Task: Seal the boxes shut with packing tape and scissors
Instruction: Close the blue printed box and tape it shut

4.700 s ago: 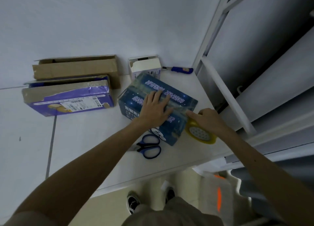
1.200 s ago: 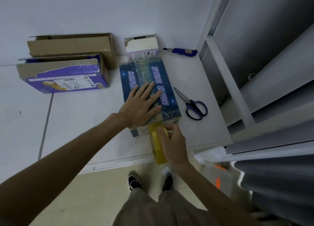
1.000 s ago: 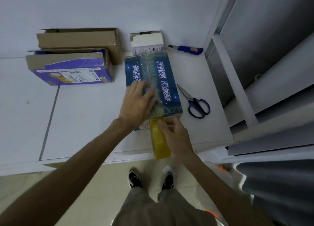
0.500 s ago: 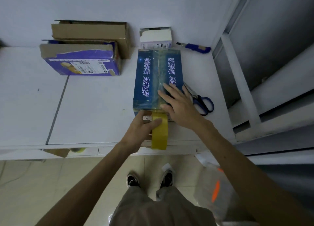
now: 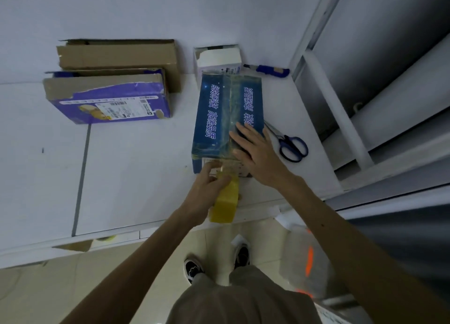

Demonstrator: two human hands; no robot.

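Observation:
A dark blue box (image 5: pixel 219 114) with white lettering lies lengthwise on the white table (image 5: pixel 136 167), a strip of clear tape running down the middle of its top and over its near end. My right hand (image 5: pixel 255 150) lies flat on the near right part of the box top, fingers straight. My left hand (image 5: pixel 207 189) grips the yellow tape roll (image 5: pixel 225 204) at the table's near edge, just below the box's near end, with the tape still joined to the box. Blue-handled scissors (image 5: pixel 289 143) lie on the table right of the box.
A purple box (image 5: pixel 109 97) and a brown cardboard box (image 5: pixel 117 55) stand at the back left. A small white box (image 5: pixel 218 60) and a blue utility knife (image 5: pixel 270 69) lie behind the blue box. A white shelf frame (image 5: pixel 338 119) rises on the right.
The hands swapped roles: my left hand left the box top and took the tape roll, and my right hand let go of the roll and now presses on the box top.

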